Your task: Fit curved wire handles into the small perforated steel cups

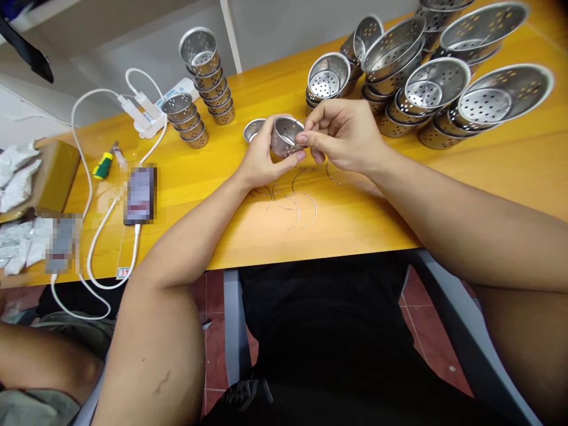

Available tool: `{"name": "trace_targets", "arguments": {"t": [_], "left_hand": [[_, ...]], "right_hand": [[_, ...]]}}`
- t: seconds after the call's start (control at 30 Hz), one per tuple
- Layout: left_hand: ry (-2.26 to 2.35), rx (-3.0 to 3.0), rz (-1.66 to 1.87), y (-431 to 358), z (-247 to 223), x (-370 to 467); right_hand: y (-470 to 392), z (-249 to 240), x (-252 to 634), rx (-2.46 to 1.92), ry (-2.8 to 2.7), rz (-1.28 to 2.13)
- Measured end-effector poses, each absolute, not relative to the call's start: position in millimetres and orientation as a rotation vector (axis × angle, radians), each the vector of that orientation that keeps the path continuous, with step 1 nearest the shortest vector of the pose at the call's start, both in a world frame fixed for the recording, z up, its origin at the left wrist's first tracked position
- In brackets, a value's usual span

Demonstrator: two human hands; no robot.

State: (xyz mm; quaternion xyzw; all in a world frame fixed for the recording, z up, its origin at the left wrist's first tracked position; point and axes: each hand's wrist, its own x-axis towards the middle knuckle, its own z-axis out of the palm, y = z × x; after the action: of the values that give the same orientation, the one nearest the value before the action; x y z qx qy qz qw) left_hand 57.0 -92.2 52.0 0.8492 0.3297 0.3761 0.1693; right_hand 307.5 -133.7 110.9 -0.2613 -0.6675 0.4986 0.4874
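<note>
My left hand (261, 158) is wrapped round a small perforated metal cup (284, 135), its open mouth tilted up toward me. At the cup's right rim my right hand (346, 133) is closed in a pinch. A thin bright curved wire shows at the cup's mouth, running to the right fingertips; its far end is hidden. Just behind my left hand stands another metal cup (252, 128), partly covered. Several loose curved wires (316, 212) lie on the yellow table (355, 225) below my hands.
Stacked perforated cups stand at the back left (208, 77) and right (437, 89). To the left are a power strip (180, 89), white cables, a phone (141, 195), a green-yellow screwdriver (103, 165) and a cardboard box (57, 177). Another person's arm (48, 355) is at lower left.
</note>
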Motion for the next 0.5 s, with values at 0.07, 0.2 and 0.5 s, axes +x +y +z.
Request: {"name": "trace_targets", "arguments": {"t": [0.07, 0.2, 0.5], "left_hand": [[0.971, 2.419, 1.049, -94.7, 54.2, 57.6], [0.989, 2.429, 1.035, -98.8, 59.2, 56.9], [0.954, 2.434, 1.022, -96.1, 57.6, 54.9]], "right_hand": [[-134.8, 111.4, 306.9, -0.648, -1.624, 1.191], [-137.4, 112.5, 305.7, -0.654, -1.62, 1.208], [-142.2, 116.4, 305.6, -0.758, -1.659, 1.162]]}}
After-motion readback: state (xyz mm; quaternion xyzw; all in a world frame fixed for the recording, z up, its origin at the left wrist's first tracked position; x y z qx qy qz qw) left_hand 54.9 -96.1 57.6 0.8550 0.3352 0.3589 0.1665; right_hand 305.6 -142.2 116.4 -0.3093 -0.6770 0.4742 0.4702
